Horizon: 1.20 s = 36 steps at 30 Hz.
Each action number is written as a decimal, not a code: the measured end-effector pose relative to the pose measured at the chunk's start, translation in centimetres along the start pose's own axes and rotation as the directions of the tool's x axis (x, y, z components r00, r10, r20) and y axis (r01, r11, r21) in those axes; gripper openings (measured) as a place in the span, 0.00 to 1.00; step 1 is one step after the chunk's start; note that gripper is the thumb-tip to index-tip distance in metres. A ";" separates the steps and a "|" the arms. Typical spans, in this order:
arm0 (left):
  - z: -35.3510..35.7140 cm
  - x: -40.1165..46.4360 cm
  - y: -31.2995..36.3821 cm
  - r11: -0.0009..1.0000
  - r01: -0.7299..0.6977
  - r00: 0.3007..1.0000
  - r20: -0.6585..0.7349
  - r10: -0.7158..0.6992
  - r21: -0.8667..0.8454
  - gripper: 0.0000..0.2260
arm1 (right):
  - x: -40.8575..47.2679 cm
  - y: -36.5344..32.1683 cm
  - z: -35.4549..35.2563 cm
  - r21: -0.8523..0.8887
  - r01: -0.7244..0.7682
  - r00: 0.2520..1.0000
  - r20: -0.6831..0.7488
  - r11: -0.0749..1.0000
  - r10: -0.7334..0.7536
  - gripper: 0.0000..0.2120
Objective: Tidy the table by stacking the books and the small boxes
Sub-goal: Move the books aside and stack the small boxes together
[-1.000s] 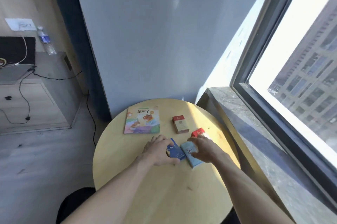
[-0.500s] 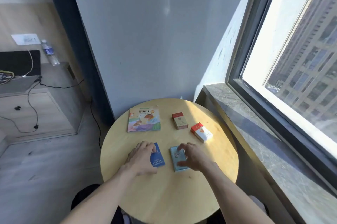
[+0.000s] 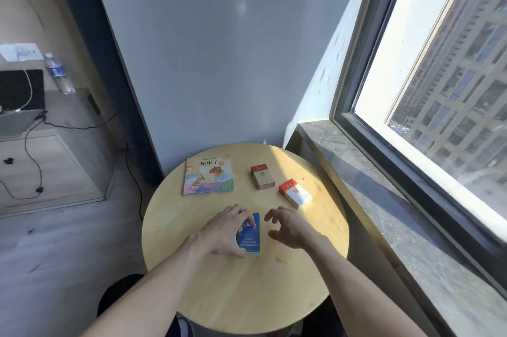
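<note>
On the round wooden table (image 3: 219, 295), a dark blue small box (image 3: 250, 235) lies near the middle, and a pale blue edge (image 3: 253, 253) shows under its near end. My left hand (image 3: 222, 229) grips this box from the left, with fingers at its far end and the thumb at its near end. Just right of the box, my right hand (image 3: 290, 227) hovers with fingers spread and holds nothing. A picture book (image 3: 208, 176) lies flat at the back left. At the back right are a red and tan box (image 3: 262, 176) and a red and white box (image 3: 295, 193).
A grey wall stands right behind the table. A stone window sill (image 3: 370, 199) and a large window run along the right. At the left, a low cabinet (image 3: 41, 144) carries cables, and a water bottle (image 3: 59, 73) stands on it.
The two blue boxes lay side by side, one under each hand. Now the dark blue box sits over the pale blue one, and my right hand has let go and pulled slightly right.
</note>
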<state>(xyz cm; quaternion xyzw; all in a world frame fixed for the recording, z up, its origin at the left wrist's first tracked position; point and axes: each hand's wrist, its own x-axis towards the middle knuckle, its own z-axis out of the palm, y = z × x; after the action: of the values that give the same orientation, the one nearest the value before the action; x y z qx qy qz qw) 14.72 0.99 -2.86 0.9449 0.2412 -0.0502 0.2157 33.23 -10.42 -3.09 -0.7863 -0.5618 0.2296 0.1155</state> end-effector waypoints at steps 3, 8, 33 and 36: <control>0.3 0.4 -0.2 1.000 -0.020 0.999 0.049 0.019 0.022 0.31 | 0.1 0.1 -0.1 0.016 0.020 0.999 0.034 1.000 -0.021 0.20; 0.6 0.7 -0.4 0.999 -0.025 0.998 0.054 0.024 0.024 0.32 | 0.5 -0.1 0.1 0.008 0.085 0.985 0.147 0.996 -0.086 0.29; 0.9 1.1 -0.8 0.999 0.029 0.999 -0.024 -0.029 0.024 0.33 | 2.5 -1.2 1.7 -0.228 0.287 0.954 0.150 0.930 -0.258 0.41; 0.5 1.5 -1.1 0.999 0.047 0.999 -0.028 -0.046 0.017 0.33 | 3.2 -1.4 1.6 -0.223 0.281 0.957 0.142 0.933 -0.255 0.41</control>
<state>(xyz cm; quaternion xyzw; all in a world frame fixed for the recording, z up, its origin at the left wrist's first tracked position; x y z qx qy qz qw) 15.51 2.30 -4.05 0.9415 0.2655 -0.0441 0.2028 32.12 -7.08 -4.56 -0.6965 -0.6931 0.1849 0.0184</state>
